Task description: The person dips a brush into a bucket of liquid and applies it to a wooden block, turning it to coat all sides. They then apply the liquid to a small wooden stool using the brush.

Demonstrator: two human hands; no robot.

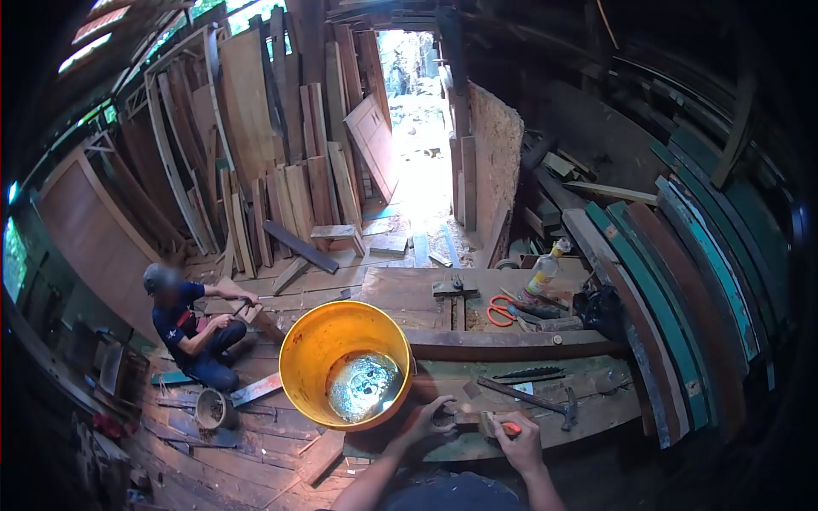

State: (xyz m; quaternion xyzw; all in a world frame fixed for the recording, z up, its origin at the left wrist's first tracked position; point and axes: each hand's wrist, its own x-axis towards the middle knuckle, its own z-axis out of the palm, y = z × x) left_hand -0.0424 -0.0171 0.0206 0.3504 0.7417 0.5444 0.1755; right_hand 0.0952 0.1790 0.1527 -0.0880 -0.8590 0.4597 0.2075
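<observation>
Both hands work at the near edge of the table (pixel 615 407), just right of the yellow bucket (pixel 345 362). The left hand (pixel 430 419) is nearest the bucket, its fingers curled down and clamped on a small wooden piece (pixel 469 417). The right hand (pixel 521 436) lies further right, closed in a fist round an orange-handled tool (pixel 509 428) whose working end is hidden by the fingers. The wooden piece lies on the table between the two hands, well clear of the bucket's rim. Beyond it, right of the bucket, lie a hammer (pixel 535 399) and a saw blade (pixel 528 373). Behind those, further from the bucket, are orange scissors (pixel 503 311) and a bottle (pixel 545 268). To the bucket's left a co-worker (pixel 192 330) crouches on the floor over a plank. As I judge it, the main risk is the tool slipping off the small piece into the left fingers, because they hold so close to the tool's tip. A jolt of the left elbow could also knock the bucket, which holds water and overhangs the table edge. Both forearms come up from below, wrists bent inward, knuckles up, thumbs turned toward each other.
</observation>
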